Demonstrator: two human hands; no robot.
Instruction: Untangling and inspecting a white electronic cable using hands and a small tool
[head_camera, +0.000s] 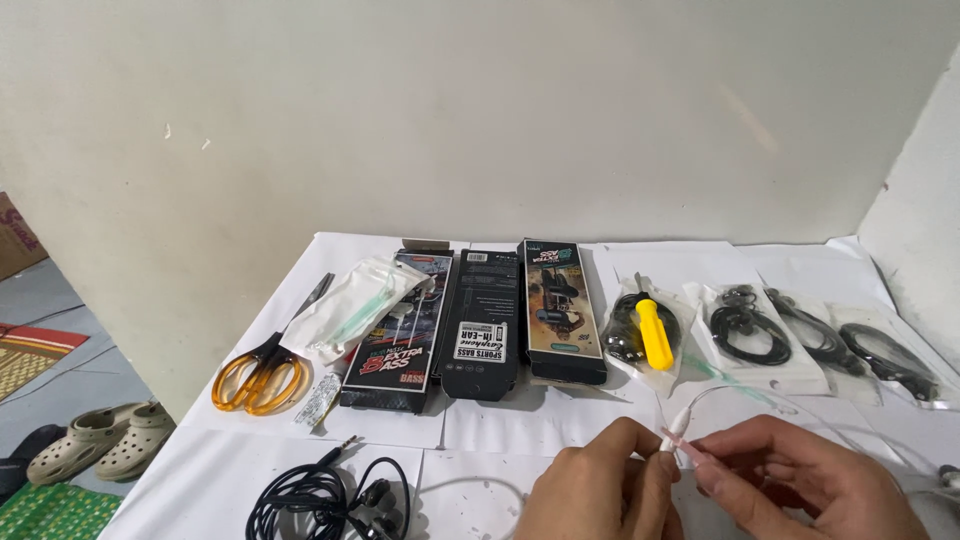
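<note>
The left hand (600, 490) and right hand (800, 490) are meeting low over the white bench (520, 425), both pinching a small white cable junction with a pinkish sleeve (676, 445) between fingertips, its thin white cable (745, 392) arching away to the right. The work appears to be in mid-course: three earphone boxes (480, 325), scissors (262, 370) and a yellow screwdriver (655, 335) are lying untouched beyond, while a black earphone coil (300, 495) is sitting loose nearby.

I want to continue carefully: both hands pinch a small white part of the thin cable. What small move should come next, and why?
Probably ease the two hands slightly apart. The left hand and right hand pinch the small white piece of the thin white cable between fingertips, with a pinkish bit showing there. A gentle pull would show whether it separates; the joint itself is too small to judge.
</note>
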